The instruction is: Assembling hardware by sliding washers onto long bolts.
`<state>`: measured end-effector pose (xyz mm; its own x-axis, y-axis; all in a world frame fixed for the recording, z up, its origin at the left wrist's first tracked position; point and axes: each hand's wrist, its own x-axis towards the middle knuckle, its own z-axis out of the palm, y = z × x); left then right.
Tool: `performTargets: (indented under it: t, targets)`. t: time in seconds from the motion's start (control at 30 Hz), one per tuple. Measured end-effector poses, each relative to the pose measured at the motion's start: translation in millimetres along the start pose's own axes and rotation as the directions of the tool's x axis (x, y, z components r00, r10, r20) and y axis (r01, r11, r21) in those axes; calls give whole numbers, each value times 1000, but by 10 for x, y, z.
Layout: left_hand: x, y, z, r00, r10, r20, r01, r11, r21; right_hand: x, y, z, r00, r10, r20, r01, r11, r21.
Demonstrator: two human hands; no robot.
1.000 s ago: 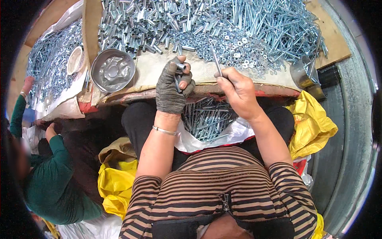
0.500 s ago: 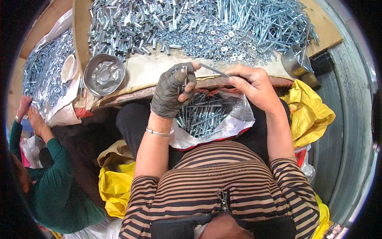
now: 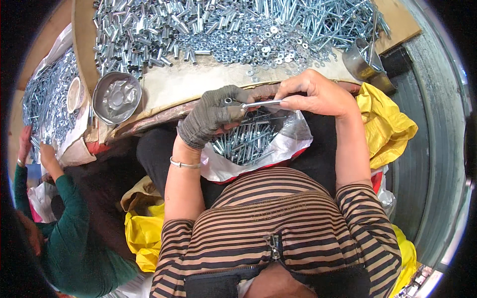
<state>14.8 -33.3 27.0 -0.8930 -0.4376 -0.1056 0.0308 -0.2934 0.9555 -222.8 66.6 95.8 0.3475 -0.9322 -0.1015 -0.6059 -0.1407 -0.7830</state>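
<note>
since half a second ago, the slim metal rod (image 3: 263, 103) has swung from a slant to nearly level, and the left hand (image 3: 211, 115), in its grey knitted glove, has rolled so that its thumb points toward 3 o'clock. from where i stand, the rod lies just above the middle of the view, toward 12 o'clock, bridging the two hands. the bare right hand (image 3: 320, 97), toward 1 o'clock, pinches its right end between thumb and fingers; the left end meets the gloved hand's thumb, though i can't tell whether it sits inside anything there. the gloved fingers are curled around a short metal tube (image 3: 228, 100), whose round mouth peeps out between them. below the hands, close to the centre, a white plastic sack (image 3: 217, 170) gapes in the person's lap, holding a heap of metal bolts (image 3: 244, 143). up on the table (image 3: 181, 84), loose tubes (image 3: 144, 37) spread toward 11 o'clock, washers (image 3: 271, 49) just past 12, and long thin bolts (image 3: 333, 22) at 1. a round metal bowl (image 3: 103, 103) sits at 10 o'clock, a metal cup (image 3: 354, 60) at 2. toward 8 o'clock, a co-worker in a green sleeve (image 3: 72, 198) leans beside another pile.
</note>
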Motion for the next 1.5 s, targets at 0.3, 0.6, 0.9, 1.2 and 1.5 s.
performTargets:
  t: [0.3, 0.6, 0.9, 1.2, 1.5]
  targets:
    - [107, -117, 90, 973, 159, -165, -208, 916, -342, 201, 177, 379, 980, 123, -154, -51, 915, 400]
    - [438, -748, 25, 895, -98, -435, -188, 803, -566, 953, 2, 855, 549, -468, -693, 272, 884, -381]
    - [194, -177, 141, 922, 2, -387, -145, 929, -341, 467, 958, 309, 487, -54, -872, -254, 946, -200]
    - [240, -313, 94, 948, 25, -318, -124, 947, -297, 559, 1003, 268, 641, 144, -754, -575, 741, -348]
    - [232, -290, 63, 947, -5, -322, -117, 926, -359, 528, 1016, 307, 720, 68, -690, -404, 851, -337]
